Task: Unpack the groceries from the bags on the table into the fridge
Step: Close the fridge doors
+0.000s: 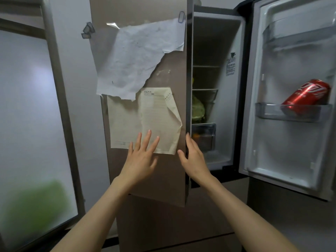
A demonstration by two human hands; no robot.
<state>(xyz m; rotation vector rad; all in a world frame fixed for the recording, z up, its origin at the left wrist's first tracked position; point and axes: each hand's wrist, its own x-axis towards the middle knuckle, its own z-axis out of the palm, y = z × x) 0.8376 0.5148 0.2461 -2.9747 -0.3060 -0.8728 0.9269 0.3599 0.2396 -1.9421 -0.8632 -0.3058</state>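
The left hand (141, 157) lies with straight, spread fingers against the brown left fridge door (145, 179), its fingertips over the lower edge of a cream sheet of paper (145, 120) stuck there. The right hand (192, 157) is open too, fingers straight along the door's right edge, thumb on the front face. Neither hand holds any grocery.

Above the cream sheet hangs a torn white paper (138, 59). The right fridge door (291, 142) stands wide open, well apart from both hands; in its door shelf (272, 113) a red can (307, 97) leans tilted. Inside the fridge, just past the right hand, something green (198, 108), perhaps a cabbage, sits on a shelf; the view there is dim.
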